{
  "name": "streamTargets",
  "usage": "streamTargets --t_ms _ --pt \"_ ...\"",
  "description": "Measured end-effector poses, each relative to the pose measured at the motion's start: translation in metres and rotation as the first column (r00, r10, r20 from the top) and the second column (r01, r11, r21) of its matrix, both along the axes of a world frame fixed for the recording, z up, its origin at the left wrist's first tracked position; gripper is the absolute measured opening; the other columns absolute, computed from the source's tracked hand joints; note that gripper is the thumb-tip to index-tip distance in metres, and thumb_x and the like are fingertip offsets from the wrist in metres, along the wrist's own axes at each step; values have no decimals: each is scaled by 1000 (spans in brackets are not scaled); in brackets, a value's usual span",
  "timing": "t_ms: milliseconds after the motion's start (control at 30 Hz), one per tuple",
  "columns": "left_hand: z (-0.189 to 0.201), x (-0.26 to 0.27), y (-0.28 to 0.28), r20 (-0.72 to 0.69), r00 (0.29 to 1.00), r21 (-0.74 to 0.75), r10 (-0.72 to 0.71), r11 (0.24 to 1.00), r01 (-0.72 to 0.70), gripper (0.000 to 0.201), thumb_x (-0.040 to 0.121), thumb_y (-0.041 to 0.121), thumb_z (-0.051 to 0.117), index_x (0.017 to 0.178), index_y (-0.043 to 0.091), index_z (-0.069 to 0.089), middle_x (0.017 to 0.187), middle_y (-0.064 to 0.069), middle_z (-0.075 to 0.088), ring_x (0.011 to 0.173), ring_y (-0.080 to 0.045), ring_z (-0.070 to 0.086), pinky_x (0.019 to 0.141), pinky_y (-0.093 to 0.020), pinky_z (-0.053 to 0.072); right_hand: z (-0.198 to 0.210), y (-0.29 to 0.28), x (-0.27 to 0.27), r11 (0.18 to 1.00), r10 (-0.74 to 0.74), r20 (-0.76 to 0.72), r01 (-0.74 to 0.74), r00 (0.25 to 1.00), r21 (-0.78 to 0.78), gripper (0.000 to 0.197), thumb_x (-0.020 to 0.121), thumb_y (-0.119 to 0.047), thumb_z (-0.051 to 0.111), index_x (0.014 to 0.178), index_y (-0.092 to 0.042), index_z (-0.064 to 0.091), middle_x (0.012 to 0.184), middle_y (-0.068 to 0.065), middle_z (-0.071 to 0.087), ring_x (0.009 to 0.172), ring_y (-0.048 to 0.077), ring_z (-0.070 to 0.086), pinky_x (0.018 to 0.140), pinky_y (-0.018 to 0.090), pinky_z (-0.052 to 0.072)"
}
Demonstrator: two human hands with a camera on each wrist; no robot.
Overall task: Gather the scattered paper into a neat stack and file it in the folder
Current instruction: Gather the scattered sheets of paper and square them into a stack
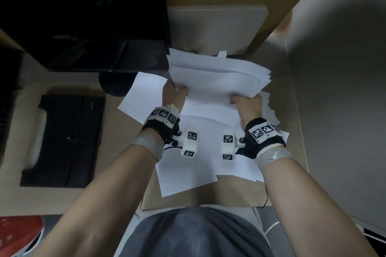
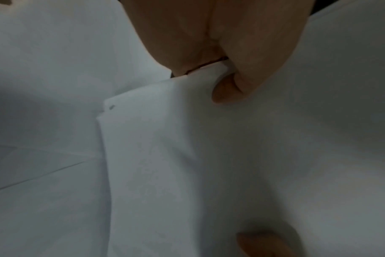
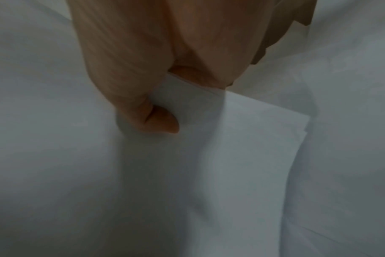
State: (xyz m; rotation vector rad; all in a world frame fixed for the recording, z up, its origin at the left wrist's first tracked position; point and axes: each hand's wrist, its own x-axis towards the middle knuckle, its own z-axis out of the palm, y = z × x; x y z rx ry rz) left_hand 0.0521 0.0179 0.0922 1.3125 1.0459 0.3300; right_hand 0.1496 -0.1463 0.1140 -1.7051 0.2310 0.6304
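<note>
A loose bundle of white paper sheets is lifted off the desk between both hands. My left hand pinches its left edge, thumb on top. My right hand grips its right edge, thumb over the sheets. The bundle's edges are uneven and fanned at the far right. More white sheets lie scattered flat on the desk beneath my wrists, and one sheet sticks out to the left. A black folder lies shut on the desk at the left.
A dark monitor on a round foot stands at the back left. A white board leans at the back. A grey partition wall bounds the right. The tan desk's front edge is near my body.
</note>
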Motion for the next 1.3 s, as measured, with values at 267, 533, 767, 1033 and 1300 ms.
streamTargets --t_ms 267,533,767,1033,1300 --pt "17 -10 -16 91 996 109 16 994 -25 46 75 -7 54 119 6 56 97 3 64 83 -4 61 72 -17 48 16 -20 -9 988 -99 74 89 992 130 33 79 14 63 77 -17 52 76 -7 61 64 0 59 55 5 44" --pt "0 -20 -20 -52 998 104 -40 994 45 55 72 -12 60 124 3 51 106 -6 63 92 -20 61 76 -28 51 -13 -28 -17 1000 20 29 -20 999 16 42 76 7 68 112 -13 61 93 -5 69 81 4 67 67 16 50" --pt "-6 -27 -15 -81 992 110 -93 989 102 48 72 -20 59 115 0 54 85 2 60 74 -8 58 53 -8 47 -18 -35 -11 999 40 40 -40 998 16 53 73 6 70 120 -16 59 105 -3 70 91 4 68 80 20 52" --pt "1 -21 -17 -42 993 27 -106 994 107 53 67 -10 70 117 3 57 98 -7 66 90 -25 63 66 -23 52 -21 -34 -9 997 67 2 -67 998 31 63 61 -18 86 119 -15 62 106 -1 74 100 13 70 95 35 52" --pt "45 -3 -29 186 978 -44 92 995 -86 52 74 48 76 116 37 46 113 24 54 104 8 52 90 -15 37 -23 -33 -7 998 59 29 -59 998 26 39 68 -4 81 105 -11 69 99 2 75 92 15 72 89 34 55"
